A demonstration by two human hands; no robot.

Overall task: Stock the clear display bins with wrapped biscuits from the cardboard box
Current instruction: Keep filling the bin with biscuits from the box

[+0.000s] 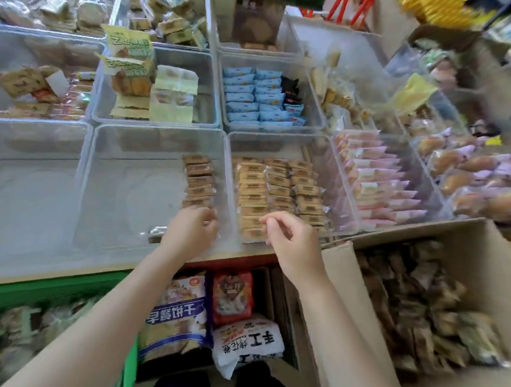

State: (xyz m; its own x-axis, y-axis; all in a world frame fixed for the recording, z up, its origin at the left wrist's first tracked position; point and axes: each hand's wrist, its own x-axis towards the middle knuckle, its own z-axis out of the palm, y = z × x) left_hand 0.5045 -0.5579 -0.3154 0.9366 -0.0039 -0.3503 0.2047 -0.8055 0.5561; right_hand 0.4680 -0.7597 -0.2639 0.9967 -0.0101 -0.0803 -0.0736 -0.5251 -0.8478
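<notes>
The left hand reaches over the near rim of a clear bin, fingers curled at the near end of a single row of brown wrapped biscuits along the bin's right wall; whether it pinches a packet I cannot tell. The rest of that bin's smooth floor lies bare to the left. The right hand hovers over the near edge of the next bin, fingers loosely curled, holding nothing. That bin holds three tight rows of tan packets. The cardboard box stands at right, touching the counter edge, flaps open, heaped with crinkled dark wrappers.
</notes>
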